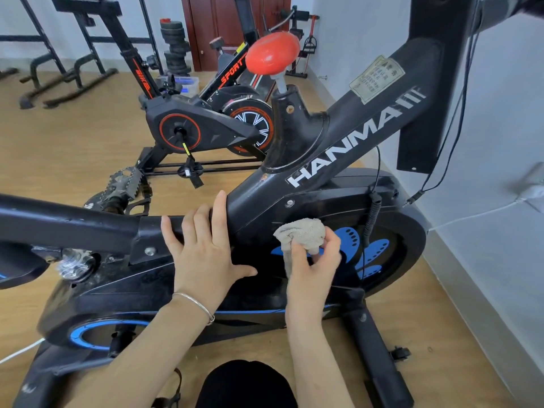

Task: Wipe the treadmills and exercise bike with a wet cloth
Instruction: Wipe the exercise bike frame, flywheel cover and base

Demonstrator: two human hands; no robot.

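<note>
A black exercise bike (347, 134) with white HANMA lettering and blue trim fills the front of the head view. My right hand (312, 269) grips a bunched grey cloth (303, 234) and holds it against the black flywheel cover (406, 240), beside its blue pattern. My left hand (203, 248) lies flat with straight fingers on the frame where the sloping tube meets the body. A silver bangle sits on my left wrist.
A red knob (272, 53) sticks up from the frame. A toothed pedal (123, 187) juts out at the left. A second black-and-red bike (206, 125) stands behind on the wooden floor. Racks and stacked weight plates (175, 42) line the far wall. A white wall is close on the right.
</note>
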